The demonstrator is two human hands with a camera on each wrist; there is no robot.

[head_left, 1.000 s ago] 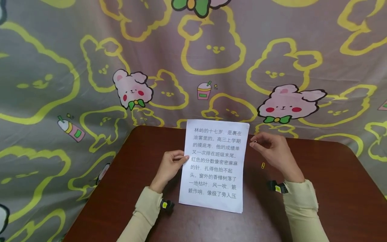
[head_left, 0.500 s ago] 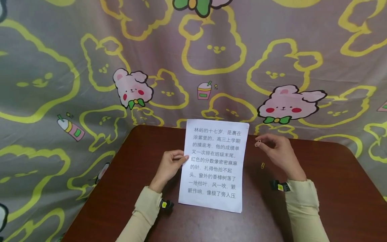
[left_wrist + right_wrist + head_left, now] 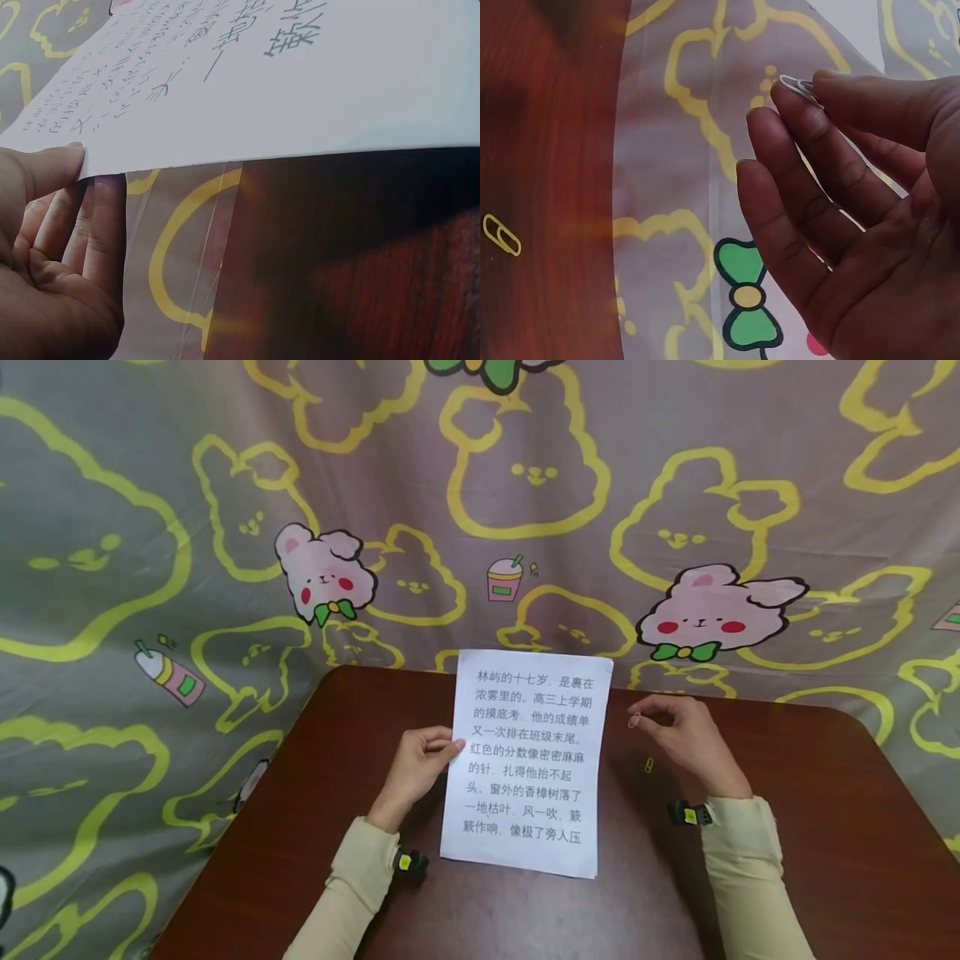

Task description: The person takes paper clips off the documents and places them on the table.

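My left hand (image 3: 420, 770) pinches the left edge of a white printed paper (image 3: 525, 764), thumb on the front and fingers behind. The left wrist view shows the paper (image 3: 337, 97) raised above the table, its lower edge casting a shadow. To the right of the paper, apart from it, my right hand (image 3: 693, 739) pinches a small white paper clip (image 3: 799, 88) between thumb and index finger. The clip's end sticks out past the fingertips. A yellow paper clip (image 3: 648, 765) lies on the table below the right hand, and shows at the left of the right wrist view.
The dark brown wooden table (image 3: 847, 860) spreads under both arms. Behind its far edge hangs a grey cloth (image 3: 420, 443) with yellow outlines and cartoon rabbits. Each wrist wears a black strap with a small camera.
My right hand has drawn back slightly to the right from the paper's edge, and the pinched clip shows more. The left hand and paper stay nearly in place; the whole view has shifted a little.
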